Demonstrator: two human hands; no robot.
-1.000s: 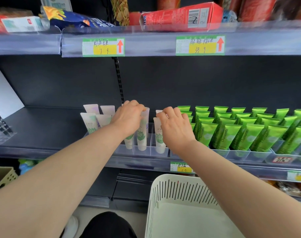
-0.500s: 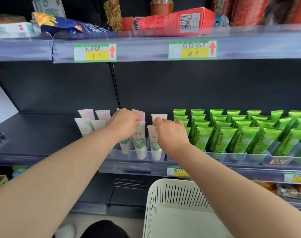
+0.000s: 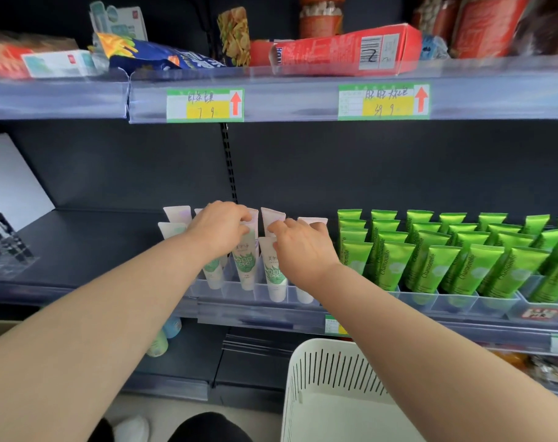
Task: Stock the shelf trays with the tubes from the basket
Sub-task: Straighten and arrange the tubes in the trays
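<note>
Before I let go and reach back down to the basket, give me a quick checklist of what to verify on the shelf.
1. Left hand grip on a white tube: ok, fingers pinch its top.
2. Right hand grip: cannot tell, fingertips sit at a rear tube's top and the thumb is hidden.
3. White tubes seated in the clear tray: ok, caps down, leaning slightly.
4. Green tubes standing in rows: ok.
5. Tubes left in basket: cannot tell, the visible part shows none and your arm covers the rest.
</note>
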